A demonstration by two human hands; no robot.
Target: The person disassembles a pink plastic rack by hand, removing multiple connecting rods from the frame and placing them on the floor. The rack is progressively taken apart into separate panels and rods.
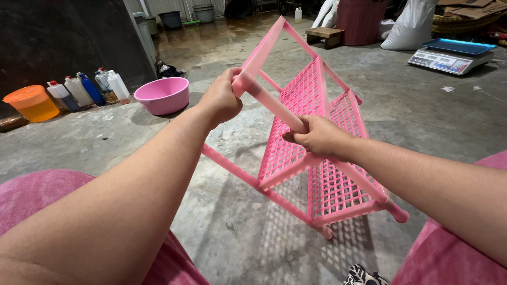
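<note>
Pink-clothed knees [37,198] fill the lower corners, and both bare forearms reach out over them toward a pink plastic rack [311,132] held tilted above the concrete floor [232,227]. That rack has 2 lattice shelves set between slim pink posts, and its lower feet hang just over the floor near the person's legs while its far corner points up and away. The left hand [222,100] is a closed fist, its fingers [230,88] wrapped tight around the upper end of the nearest post where it meets a corner joint. The right hand [317,136] grips the same post lower down, fingers curled and pressed together around it, thumb lying along the bar. The 2 hands are near each other but apart, with a bare stretch of post between them.

Off to the left on the floor sits a round pink basin [161,95]. Beyond it, against a dark wall, stand a row of plastic bottles [90,89] and an orange lidded bucket [31,103]. At the far right lies a weighing scale [450,57] with a blue tray, near a white sack [409,26] and a small wooden stool [324,36]. A dark red bin [360,21] stands behind the stool. Black-and-white patterned footwear [365,276] shows at the bottom edge.
</note>
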